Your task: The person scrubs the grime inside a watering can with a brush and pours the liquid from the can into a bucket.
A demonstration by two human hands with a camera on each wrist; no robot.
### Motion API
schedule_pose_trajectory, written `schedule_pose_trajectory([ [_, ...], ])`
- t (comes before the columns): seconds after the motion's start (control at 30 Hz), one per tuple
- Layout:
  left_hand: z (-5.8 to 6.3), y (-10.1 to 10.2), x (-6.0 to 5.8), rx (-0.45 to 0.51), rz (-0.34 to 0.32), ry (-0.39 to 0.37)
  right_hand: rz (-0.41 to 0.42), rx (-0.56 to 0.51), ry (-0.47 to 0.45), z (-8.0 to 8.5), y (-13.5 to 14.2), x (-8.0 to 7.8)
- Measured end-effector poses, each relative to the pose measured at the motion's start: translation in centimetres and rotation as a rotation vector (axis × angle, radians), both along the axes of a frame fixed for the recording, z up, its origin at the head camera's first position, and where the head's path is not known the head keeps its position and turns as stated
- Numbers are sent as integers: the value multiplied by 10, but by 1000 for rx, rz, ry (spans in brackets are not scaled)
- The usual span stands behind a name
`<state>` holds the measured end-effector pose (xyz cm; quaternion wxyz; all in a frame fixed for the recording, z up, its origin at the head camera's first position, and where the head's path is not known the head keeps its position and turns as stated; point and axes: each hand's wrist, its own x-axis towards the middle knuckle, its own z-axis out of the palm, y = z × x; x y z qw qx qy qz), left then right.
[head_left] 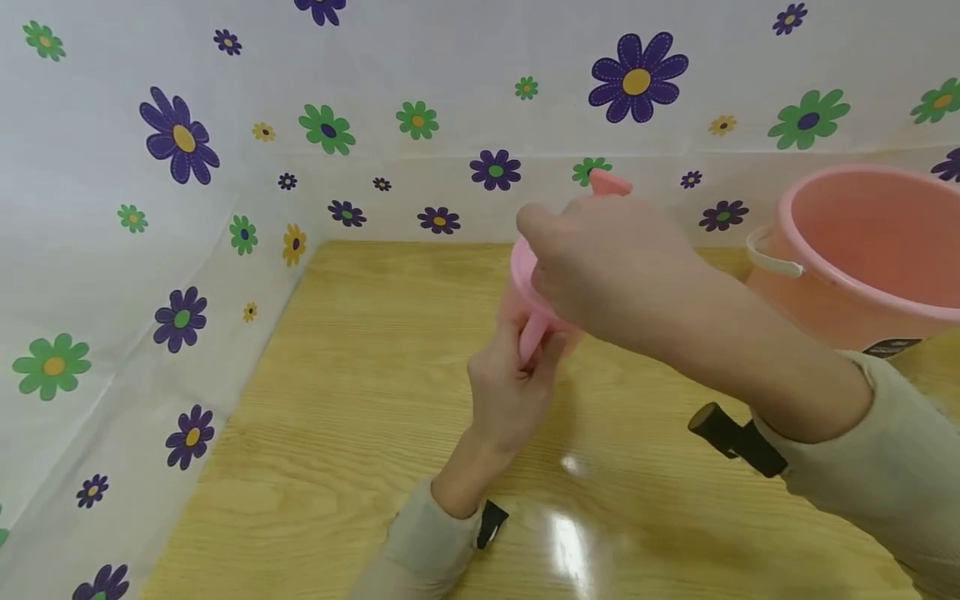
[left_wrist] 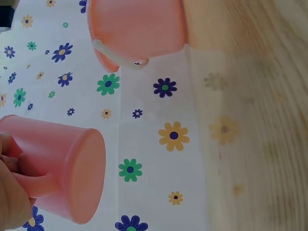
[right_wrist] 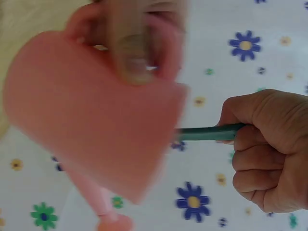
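Observation:
A pink watering can (head_left: 512, 302) is held up over the table by my left hand (head_left: 504, 400), whose fingers wrap its loop handle (head_left: 532, 337). The left wrist view shows the can (left_wrist: 62, 159) tilted, its round base facing right. Its spout (right_wrist: 91, 192) ends in a wide head, which shows beyond my right hand (head_left: 615, 271) in the head view. That hand is at the can's mouth. Seen from the right wrist, its fingers curl round a thin green handle (right_wrist: 209, 133) that runs into the can; the far end is hidden inside.
At the right stands a large pink bucket (head_left: 813, 312) with a white carrying handle (head_left: 776, 260). The wooden table (head_left: 337, 400) meets an upright white sheet (head_left: 450, 75) printed with flowers at the back and left. Black straps (head_left: 738, 440) sit at the cuffs.

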<state>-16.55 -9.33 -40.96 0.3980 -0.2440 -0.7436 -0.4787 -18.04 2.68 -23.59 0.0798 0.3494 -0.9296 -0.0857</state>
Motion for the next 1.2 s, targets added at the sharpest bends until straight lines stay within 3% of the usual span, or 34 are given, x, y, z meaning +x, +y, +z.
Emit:
schedule_pose_trajectory([
  [0.13,0,0,0,21,-10,19,43,-57,2,-9,-6,-4],
  [0.23,-2,-1,-1,30,-6,3,-61,-197,-91,-11,-5,-2],
  [0.33,-3,-2,-2,18,17,13,-119,-292,-102,-8,-4,-1],
  [0.53,-5,-3,-2,14,22,24,-82,-282,-132,-15,-10,-8],
  [0.63,-6,-4,-2,3,33,28,-119,-328,-128,-14,-7,-5],
  [0.77,-5,-4,-3,-11,46,31,-156,-254,-105,-12,-10,-5],
  [0.87,-6,-5,-3,1,48,9,-168,-185,-149,-16,-15,-8],
  [0.93,-7,-6,-4,0,54,10,-186,-224,-164,-16,-14,-8],
  [1.03,-5,-7,-5,-11,58,25,-221,-274,-151,-11,-11,-5],
  [1.2,-3,-5,-8,-29,78,71,-210,-223,-90,-17,-12,-7],
])
